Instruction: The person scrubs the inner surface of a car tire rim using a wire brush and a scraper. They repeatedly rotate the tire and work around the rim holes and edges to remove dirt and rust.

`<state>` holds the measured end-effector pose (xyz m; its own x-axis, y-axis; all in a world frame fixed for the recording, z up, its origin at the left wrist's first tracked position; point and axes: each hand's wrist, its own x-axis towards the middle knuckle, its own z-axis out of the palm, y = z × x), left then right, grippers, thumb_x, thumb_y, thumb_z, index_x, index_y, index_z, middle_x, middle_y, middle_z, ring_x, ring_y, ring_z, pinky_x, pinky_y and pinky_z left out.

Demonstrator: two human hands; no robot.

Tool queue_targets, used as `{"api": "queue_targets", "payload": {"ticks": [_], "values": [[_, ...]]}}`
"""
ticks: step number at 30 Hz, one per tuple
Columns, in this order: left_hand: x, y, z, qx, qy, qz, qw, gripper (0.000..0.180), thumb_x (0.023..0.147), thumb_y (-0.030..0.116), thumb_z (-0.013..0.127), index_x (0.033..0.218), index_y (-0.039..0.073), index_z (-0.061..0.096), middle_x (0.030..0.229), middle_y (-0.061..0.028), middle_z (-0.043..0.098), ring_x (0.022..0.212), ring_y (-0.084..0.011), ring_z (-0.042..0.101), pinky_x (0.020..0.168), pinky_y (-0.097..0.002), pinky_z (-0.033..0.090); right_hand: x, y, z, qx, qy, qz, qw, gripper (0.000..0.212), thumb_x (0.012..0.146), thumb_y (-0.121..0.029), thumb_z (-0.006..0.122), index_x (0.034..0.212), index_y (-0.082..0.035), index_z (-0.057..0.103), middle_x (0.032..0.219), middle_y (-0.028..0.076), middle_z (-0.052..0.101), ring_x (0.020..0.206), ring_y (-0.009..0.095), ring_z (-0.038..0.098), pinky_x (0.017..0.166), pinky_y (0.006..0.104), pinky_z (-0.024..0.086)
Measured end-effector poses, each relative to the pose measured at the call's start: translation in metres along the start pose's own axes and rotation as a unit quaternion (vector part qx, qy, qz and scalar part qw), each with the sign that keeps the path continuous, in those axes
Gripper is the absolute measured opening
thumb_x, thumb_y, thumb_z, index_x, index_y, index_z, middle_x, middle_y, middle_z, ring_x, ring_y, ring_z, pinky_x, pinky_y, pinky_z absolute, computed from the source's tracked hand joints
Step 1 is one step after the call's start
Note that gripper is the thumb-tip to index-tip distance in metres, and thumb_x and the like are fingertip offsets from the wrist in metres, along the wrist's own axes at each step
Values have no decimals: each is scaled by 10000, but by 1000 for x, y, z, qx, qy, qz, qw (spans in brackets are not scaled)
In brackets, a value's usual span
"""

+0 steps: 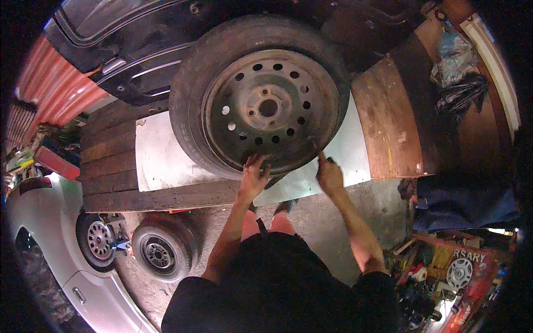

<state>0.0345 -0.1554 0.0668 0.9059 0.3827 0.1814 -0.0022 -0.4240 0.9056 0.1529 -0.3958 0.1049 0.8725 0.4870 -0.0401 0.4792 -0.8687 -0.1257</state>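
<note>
A wheel (244, 123), a rusty steel rim in a black tyre (191, 66), lies face up on a white sheet (166, 152) on the wooden bench. Round holes ring the rim's hub. My left hand (255, 176) rests at the rim's near edge, its fingers stretched onto the metal lip. To its right, my right hand (331, 178) is closed near the tyre's lower right side. Something dark and thin shows at its fingertips by the rim edge, too small to name.
The wooden bench (105, 150) carries the wheel, with a brown board (386, 122) at right. On the floor at left stand stacked wheels (158, 252) beside a silver car (105, 288). A dark car panel (139, 33) is behind. Mixed parts and a hubcap (459, 273) sit lower right.
</note>
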Motion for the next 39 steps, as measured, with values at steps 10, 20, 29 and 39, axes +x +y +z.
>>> {"api": "queue_targets", "payload": {"ticks": [10, 20, 29, 39], "values": [[-6, -10, 3, 82, -55, 29, 995, 329, 869, 152, 621, 1198, 130, 626, 1306, -152, 559, 1274, -346, 469, 1108, -504, 289, 21, -16, -54, -31, 46, 29, 998, 491, 848, -51, 554, 1337, -86, 530, 805, 241, 626, 723, 426, 656, 652, 513, 545], [-10, -7, 4, 99, -34, 28, 994, 403, 864, 150, 618, 1263, 116, 576, 1299, -176, 537, 1258, -362, 465, 1112, -504, 288, 24, -20, -51, -13, 109, 23, 994, 504, 895, -34, 504, 1390, -130, 520, 720, 223, 625, 641, 395, 651, 564, 493, 536], [-6, -16, 5, 132, -58, 15, 989, 465, 824, 158, 640, 1279, 109, 558, 1242, -172, 559, 1214, -354, 486, 1105, -484, 301, 49, -31, -84, 37, 99, 21, 994, 146, 844, -132, 611, 944, -35, 654, 877, 217, 630, 773, 407, 648, 664, 500, 540], [-9, -11, 10, 193, -53, 32, 979, 436, 827, 186, 630, 1250, 93, 576, 1193, -168, 589, 1204, -351, 493, 1100, -483, 298, 51, -16, -63, 19, 81, 54, 995, 192, 819, -93, 604, 1000, -32, 626, 918, 220, 638, 816, 418, 648, 717, 513, 544]]}}
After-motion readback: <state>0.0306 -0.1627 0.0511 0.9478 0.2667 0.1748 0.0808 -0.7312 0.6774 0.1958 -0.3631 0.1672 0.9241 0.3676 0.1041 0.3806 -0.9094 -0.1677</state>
